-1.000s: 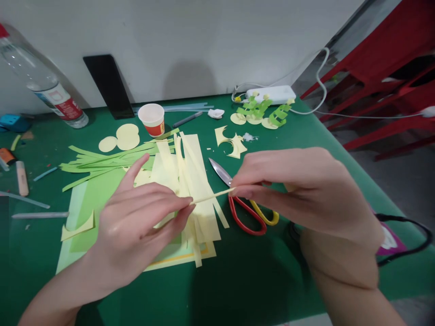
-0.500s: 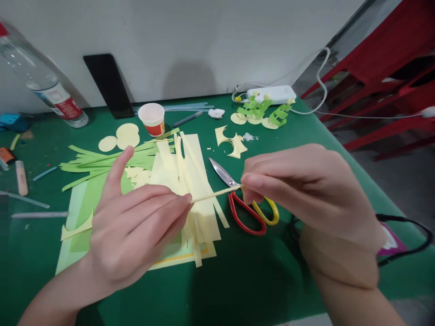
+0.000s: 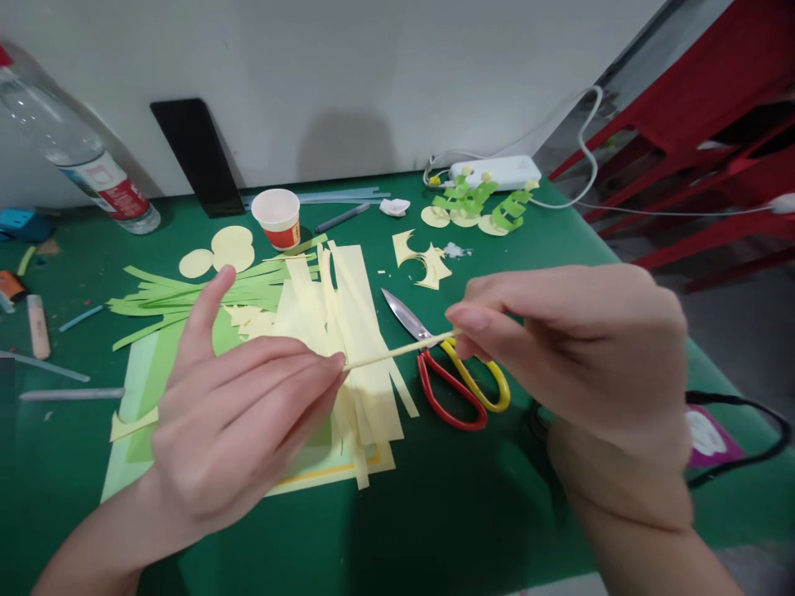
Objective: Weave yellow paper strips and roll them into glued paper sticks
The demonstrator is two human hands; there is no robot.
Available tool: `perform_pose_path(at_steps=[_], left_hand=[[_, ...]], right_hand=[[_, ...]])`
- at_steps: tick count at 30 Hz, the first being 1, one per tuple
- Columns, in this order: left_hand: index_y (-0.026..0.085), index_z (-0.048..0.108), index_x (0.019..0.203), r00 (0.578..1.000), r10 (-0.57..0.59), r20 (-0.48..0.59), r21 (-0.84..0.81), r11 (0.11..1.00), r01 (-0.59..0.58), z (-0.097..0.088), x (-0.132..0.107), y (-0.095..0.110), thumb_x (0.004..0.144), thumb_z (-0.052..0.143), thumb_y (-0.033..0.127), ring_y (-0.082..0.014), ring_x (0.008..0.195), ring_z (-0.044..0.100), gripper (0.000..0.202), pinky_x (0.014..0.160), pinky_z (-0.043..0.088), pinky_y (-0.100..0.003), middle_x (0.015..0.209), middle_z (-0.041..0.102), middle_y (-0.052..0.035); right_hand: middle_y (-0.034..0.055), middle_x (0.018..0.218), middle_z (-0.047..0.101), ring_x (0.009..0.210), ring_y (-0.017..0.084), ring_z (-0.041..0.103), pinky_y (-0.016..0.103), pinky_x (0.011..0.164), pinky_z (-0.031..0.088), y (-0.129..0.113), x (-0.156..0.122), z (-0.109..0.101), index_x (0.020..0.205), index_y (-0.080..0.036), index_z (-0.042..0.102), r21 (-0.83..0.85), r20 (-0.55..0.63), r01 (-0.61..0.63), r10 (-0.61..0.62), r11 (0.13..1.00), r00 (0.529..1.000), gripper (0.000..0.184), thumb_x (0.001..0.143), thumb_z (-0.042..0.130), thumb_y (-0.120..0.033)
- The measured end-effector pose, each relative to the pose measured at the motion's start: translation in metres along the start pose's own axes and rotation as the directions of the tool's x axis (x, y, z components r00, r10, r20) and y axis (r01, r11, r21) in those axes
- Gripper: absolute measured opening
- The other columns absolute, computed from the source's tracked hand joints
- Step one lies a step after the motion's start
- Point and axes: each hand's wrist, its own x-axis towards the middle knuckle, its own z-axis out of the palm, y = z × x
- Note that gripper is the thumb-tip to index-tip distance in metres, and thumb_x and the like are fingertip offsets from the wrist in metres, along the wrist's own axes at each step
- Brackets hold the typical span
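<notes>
Between my two hands stretches a thin, pale yellow paper strip (image 3: pixel 401 351), narrow like a twisted or rolled stick. My left hand (image 3: pixel 242 422) pinches its left end, with the index finger raised. At the other end, my right hand (image 3: pixel 577 356) pinches it between thumb and fingers. Below the strip lie scissors (image 3: pixel 456 385) with one red and one yellow handle. Pale yellow paper strips (image 3: pixel 366 356) are heaped under and beside my left hand, on top of green and yellow sheets (image 3: pixel 140 389). Green paper strips (image 3: pixel 186 294) fan out behind that hand.
Along the wall stand a water bottle (image 3: pixel 108 182), a black phone (image 3: pixel 199 157), a paper cup (image 3: pixel 277 219) and a white power strip (image 3: pixel 503 171). Yellow paper discs (image 3: pixel 233 248), green paper sprouts on discs (image 3: pixel 509 217), cut scraps (image 3: pixel 428 263) and a pen (image 3: pixel 341 217) lie nearby.
My right hand has shifted slightly right and my left hand slightly left. A longer length of the yellow strip shows between them.
</notes>
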Motion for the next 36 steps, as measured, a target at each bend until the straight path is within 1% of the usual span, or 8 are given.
perform_pose_path(at_steps=[3, 8, 13, 19, 24, 28, 32, 36], left_hand=[[0.012, 0.063, 0.070, 1.000, -0.007, -0.006, 0.003, 1.000, 0.007, 0.001, 0.000, -0.001, 0.072, 0.066, 0.009, -0.0156, 0.052, 0.065, 0.004, 0.103, 0.030, -0.056, 0.057, 0.069, -0.0048], [0.011, 0.063, 0.070, 1.000, -0.011, -0.019, 0.010, 1.000, 0.011, 0.001, -0.001, -0.002, 0.071, 0.067, 0.009, -0.0159, 0.051, 0.065, 0.004, 0.102, 0.030, -0.058, 0.057, 0.069, -0.0052], [0.011, 0.064, 0.068, 1.000, -0.018, -0.004, 0.000, 1.000, 0.018, 0.001, 0.000, -0.001, 0.074, 0.065, 0.012, -0.0146, 0.051, 0.065, 0.005, 0.104, 0.030, -0.054, 0.057, 0.069, -0.0044], [0.012, 0.064, 0.069, 0.998, -0.064, -0.004, 0.001, 0.998, 0.064, 0.000, -0.001, 0.001, 0.078, 0.061, 0.014, -0.0148, 0.051, 0.065, 0.010, 0.104, 0.029, -0.054, 0.056, 0.068, -0.0039], [0.013, 0.064, 0.069, 0.998, -0.066, -0.006, 0.000, 0.998, 0.066, 0.002, 0.001, 0.001, 0.075, 0.064, 0.013, -0.0144, 0.051, 0.065, 0.006, 0.104, 0.030, -0.053, 0.056, 0.068, -0.0035], [0.016, 0.064, 0.071, 0.998, -0.057, 0.016, 0.017, 0.998, 0.057, 0.000, 0.000, 0.000, 0.075, 0.063, 0.014, -0.0152, 0.052, 0.065, 0.005, 0.106, 0.029, -0.052, 0.057, 0.069, -0.0022], [0.017, 0.064, 0.075, 0.997, -0.041, 0.072, -0.034, 0.998, 0.043, -0.004, -0.001, 0.001, 0.076, 0.061, 0.016, -0.0157, 0.054, 0.065, 0.003, 0.108, 0.025, -0.051, 0.060, 0.069, -0.0015], [0.020, 0.064, 0.078, 0.989, -0.097, 0.109, -0.155, 0.982, 0.113, -0.003, -0.002, 0.002, 0.076, 0.060, 0.016, -0.0142, 0.055, 0.064, 0.005, 0.110, 0.024, -0.048, 0.063, 0.069, 0.0015]], right_hand=[[-0.0045, 0.041, 0.040, 0.042, 0.005, 0.043, 0.021, 0.042, 0.029, 0.000, 0.001, -0.001, 0.050, -0.016, 0.039, 0.022, -0.018, -0.002, 0.002, 1.000, 1.000, 0.037, 0.085, 0.051, -0.019], [-0.0027, 0.049, 0.046, 0.045, 0.004, 0.038, 0.020, 0.044, 0.029, 0.000, 0.001, -0.005, 0.061, -0.016, 0.048, 0.031, 0.115, 0.026, -0.030, 0.999, 0.993, 0.027, 0.087, 0.048, -0.022], [-0.0033, 0.044, 0.040, 0.043, 0.004, 0.040, 0.021, 0.042, 0.027, 0.000, 0.000, -0.004, 0.051, -0.016, 0.038, 0.055, 0.044, -0.012, 0.010, 0.998, 0.999, 0.037, 0.086, 0.049, -0.020], [-0.0052, 0.045, 0.044, 0.043, 0.003, 0.042, 0.018, 0.042, 0.030, 0.002, 0.003, -0.005, 0.055, -0.017, 0.042, 0.052, 0.018, -0.079, 0.078, 0.996, 0.997, 0.034, 0.088, 0.043, -0.020], [-0.0052, 0.045, 0.045, 0.042, 0.002, 0.039, 0.015, 0.041, 0.030, 0.000, 0.004, -0.010, 0.056, -0.017, 0.046, 0.067, 0.134, -0.034, 0.024, 0.997, 0.991, 0.033, 0.089, 0.043, -0.022], [-0.0047, 0.049, 0.050, 0.045, 0.002, 0.041, 0.013, 0.044, 0.033, -0.003, 0.004, -0.015, 0.059, -0.017, 0.049, 0.086, 0.144, 0.002, -0.015, 0.996, 0.990, 0.026, 0.085, 0.051, -0.017], [-0.0035, 0.050, 0.052, 0.045, 0.003, 0.043, 0.014, 0.043, 0.034, -0.003, 0.005, -0.018, 0.062, -0.017, 0.051, 0.055, 0.175, -0.009, 0.000, 0.998, 0.985, 0.021, 0.084, 0.053, -0.017], [-0.0032, 0.052, 0.053, 0.045, 0.003, 0.045, 0.013, 0.042, 0.035, -0.001, 0.006, -0.018, 0.064, -0.016, 0.052, 0.049, 0.198, -0.029, 0.019, 0.998, 0.980, 0.018, 0.082, 0.055, -0.017]])
